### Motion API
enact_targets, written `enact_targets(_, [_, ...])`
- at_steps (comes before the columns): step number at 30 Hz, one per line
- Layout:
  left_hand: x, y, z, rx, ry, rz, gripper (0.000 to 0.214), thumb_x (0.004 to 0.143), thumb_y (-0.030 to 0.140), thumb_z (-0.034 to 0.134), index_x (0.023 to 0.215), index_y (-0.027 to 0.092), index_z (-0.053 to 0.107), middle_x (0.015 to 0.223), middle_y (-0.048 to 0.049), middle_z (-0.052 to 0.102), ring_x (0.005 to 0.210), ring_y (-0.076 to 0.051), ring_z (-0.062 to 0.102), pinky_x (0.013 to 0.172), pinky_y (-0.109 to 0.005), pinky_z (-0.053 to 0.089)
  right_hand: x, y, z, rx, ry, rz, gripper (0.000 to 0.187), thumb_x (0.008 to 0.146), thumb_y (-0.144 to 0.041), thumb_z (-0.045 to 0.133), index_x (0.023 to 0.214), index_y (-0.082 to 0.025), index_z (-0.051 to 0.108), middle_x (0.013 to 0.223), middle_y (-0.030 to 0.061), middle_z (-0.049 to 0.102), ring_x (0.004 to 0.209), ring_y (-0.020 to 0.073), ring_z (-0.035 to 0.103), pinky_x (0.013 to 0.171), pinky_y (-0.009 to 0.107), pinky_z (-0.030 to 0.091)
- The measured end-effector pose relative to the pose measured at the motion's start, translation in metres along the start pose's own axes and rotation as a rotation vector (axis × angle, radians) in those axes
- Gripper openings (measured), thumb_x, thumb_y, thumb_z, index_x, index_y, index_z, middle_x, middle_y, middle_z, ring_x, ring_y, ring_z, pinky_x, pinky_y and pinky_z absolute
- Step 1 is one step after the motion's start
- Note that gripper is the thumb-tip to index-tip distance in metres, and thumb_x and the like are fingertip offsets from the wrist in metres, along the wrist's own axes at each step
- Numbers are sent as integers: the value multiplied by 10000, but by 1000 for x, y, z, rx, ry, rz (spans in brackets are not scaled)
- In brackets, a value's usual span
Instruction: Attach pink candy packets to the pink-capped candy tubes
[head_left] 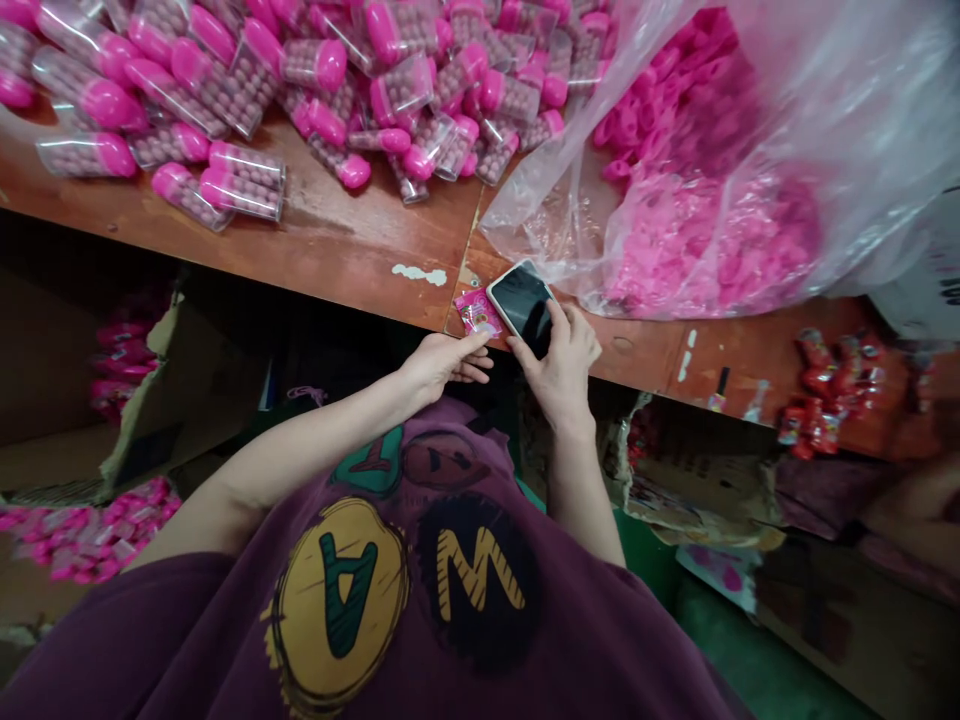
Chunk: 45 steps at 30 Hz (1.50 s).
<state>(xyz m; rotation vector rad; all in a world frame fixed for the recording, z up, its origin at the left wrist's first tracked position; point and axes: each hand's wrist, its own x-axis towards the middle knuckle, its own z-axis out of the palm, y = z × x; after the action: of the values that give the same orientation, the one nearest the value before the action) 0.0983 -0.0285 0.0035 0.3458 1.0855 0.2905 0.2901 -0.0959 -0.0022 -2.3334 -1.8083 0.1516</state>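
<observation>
My left hand is at the table's front edge, its thumb on the lower edge of a small pink printed packet and its fingers curled below. The packet lies partly beside a smartphone with a dark screen and a light case. My right hand grips that phone by its lower right end, thumb at the near edge and a finger on the screen side. The phone rests tilted on the brown table, close to the edge.
Many clear tubes with pink caps and small balls are heaped across the back of the table. A clear plastic bag of pink parts stands right. Red wrapped pieces lie farther right. Below left, a carton holds pink pieces.
</observation>
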Motion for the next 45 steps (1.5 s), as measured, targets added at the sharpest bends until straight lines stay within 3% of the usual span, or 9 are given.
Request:
enact_targets(3, [-1, 0, 3, -54, 29, 17, 259, 1014, 210, 685, 784, 97, 725, 730, -71, 775, 531, -130, 704, 698, -279, 497, 5, 13, 6, 60, 47, -12, 781, 951, -659, 623, 1567, -208, 458, 1501, 212, 573, 1398, 374, 528, 1165, 586, 414])
enact_targets(8, [-18, 1, -19, -107, 43, 94, 253, 1035, 187, 613, 827, 95, 723, 791, -85, 794, 590, -154, 743, 733, -292, 522, 5, 22, 9, 74, 116, 21, 805, 925, -655, 650, 1558, -198, 455, 1495, 220, 569, 1398, 397, 519, 1169, 622, 390])
enact_targets(12, [-26, 7, -35, -127, 1, 123, 219, 1022, 173, 595, 869, 95, 732, 837, -104, 805, 600, -155, 742, 711, -294, 557, 0, -10, 4, 71, 193, -93, 587, 1012, -483, 586, 1518, -193, 519, 1521, 220, 547, 1428, 392, 491, 1177, 617, 362])
enact_targets(14, [-26, 12, -42, -98, 10, 142, 241, 1026, 230, 614, 870, 96, 740, 798, -104, 793, 517, -137, 690, 612, -274, 535, 0, -41, 3, 114, 127, -243, 446, 1055, -342, 506, 1474, -210, 580, 1478, 190, 590, 1395, 352, 520, 1159, 570, 383])
enact_targets(18, [-21, 19, -60, -9, 110, 198, 454, 1009, 471, 684, 734, 111, 719, 617, -93, 715, 372, -97, 544, 432, -241, 389, 11, -94, 9, 142, -88, -456, 461, 1055, -236, 450, 1485, -196, 613, 1486, 183, 614, 1385, 345, 519, 1136, 541, 399])
enact_targets(25, [-24, 18, -83, 24, 289, 324, 638, 780, 747, 817, 614, 153, 652, 530, -78, 664, 341, -100, 536, 382, -237, 344, 36, -105, 25, 123, -173, -545, 492, 1059, -247, 430, 1515, -181, 604, 1586, 167, 588, 1462, 357, 461, 1173, 567, 337])
enact_targets(30, [-18, 17, -80, -79, 389, 402, 514, 781, 583, 904, 729, 129, 668, 614, -50, 709, 397, -110, 611, 450, -235, 439, 49, -96, 25, 114, -172, -547, 457, 1048, -241, 466, 1466, -232, 648, 1609, 114, 597, 1496, 344, 454, 1179, 557, 329])
enact_targets(38, [-31, 21, -98, -202, 279, 372, 185, 854, 218, 838, 782, 99, 716, 752, -63, 784, 477, -101, 676, 596, -236, 530, 56, -97, 29, 65, -69, -453, 466, 1035, -217, 474, 1472, -200, 632, 1661, 167, 527, 1509, 355, 475, 1184, 578, 345])
enact_targets(45, [-32, 23, -96, -244, 258, 364, 159, 935, 211, 722, 827, 95, 740, 729, -70, 773, 472, -121, 679, 595, -260, 536, 42, -109, 37, 121, -91, -528, 455, 1096, -405, 469, 1461, -196, 642, 1590, 169, 609, 1485, 346, 521, 1214, 578, 337])
